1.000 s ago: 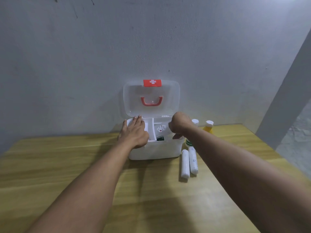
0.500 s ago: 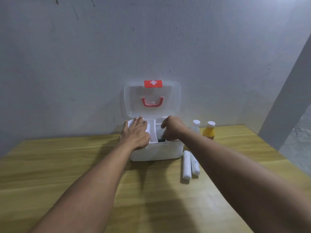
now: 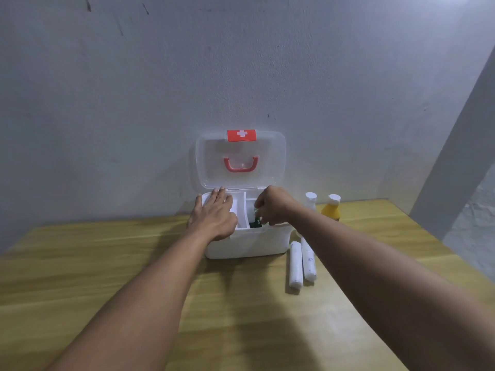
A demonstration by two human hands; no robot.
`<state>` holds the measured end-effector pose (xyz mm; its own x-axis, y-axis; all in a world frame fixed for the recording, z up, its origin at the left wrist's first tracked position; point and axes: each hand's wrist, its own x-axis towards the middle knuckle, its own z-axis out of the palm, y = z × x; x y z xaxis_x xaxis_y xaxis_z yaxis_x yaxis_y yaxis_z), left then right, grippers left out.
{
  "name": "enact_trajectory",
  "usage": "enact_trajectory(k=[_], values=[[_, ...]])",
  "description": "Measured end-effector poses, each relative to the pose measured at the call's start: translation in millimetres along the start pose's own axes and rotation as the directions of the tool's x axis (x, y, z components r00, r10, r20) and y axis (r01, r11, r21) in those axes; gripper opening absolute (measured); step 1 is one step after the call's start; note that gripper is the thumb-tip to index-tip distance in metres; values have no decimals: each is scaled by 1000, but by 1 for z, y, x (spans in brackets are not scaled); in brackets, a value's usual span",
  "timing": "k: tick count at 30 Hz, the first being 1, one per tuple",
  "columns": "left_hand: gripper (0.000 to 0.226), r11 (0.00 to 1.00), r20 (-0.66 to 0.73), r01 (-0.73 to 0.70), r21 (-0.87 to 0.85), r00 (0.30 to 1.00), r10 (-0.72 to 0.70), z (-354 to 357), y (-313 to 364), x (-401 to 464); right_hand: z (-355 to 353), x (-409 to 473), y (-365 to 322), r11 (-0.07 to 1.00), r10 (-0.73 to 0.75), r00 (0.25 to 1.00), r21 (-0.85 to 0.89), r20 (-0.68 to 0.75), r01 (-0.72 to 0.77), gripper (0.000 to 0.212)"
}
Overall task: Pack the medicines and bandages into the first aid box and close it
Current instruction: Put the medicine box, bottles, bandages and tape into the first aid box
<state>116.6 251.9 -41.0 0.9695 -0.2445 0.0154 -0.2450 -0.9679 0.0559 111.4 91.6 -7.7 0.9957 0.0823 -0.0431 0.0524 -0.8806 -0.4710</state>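
A white first aid box [image 3: 249, 245] stands open at the back of the table, its clear lid [image 3: 241, 159] with a red handle leaning against the wall. My left hand [image 3: 214, 218] lies flat over the box's left tray. My right hand [image 3: 270, 207] reaches into the right compartment, its fingers closed around a small item that is mostly hidden; a dark green pack [image 3: 255, 223] shows just below them. Two white bandage rolls [image 3: 301, 262] lie on the table right of the box. Behind them stand a white bottle [image 3: 310, 199] and a yellow bottle [image 3: 331, 208].
The wooden table [image 3: 134, 277] butts against a grey wall. Its right edge runs diagonally past the bottles, with a grey pillar and floor beyond.
My right hand has moved left from the box's right rim into the right compartment. The white bottle it covered now shows. My left hand has stayed on the tray.
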Motion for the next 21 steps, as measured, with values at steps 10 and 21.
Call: enact_trajectory(k=[10, 21], values=[[61, 1000, -2, -9, 14, 1000, 9, 1, -1, 1, -83, -22, 41, 939, -8, 979, -337, -205, -63, 28], [60, 1000, -1, -7, 19, 1000, 7, 1, -1, 2, -76, -40, 87, 957, -3, 996, -288, -94, -24, 42]])
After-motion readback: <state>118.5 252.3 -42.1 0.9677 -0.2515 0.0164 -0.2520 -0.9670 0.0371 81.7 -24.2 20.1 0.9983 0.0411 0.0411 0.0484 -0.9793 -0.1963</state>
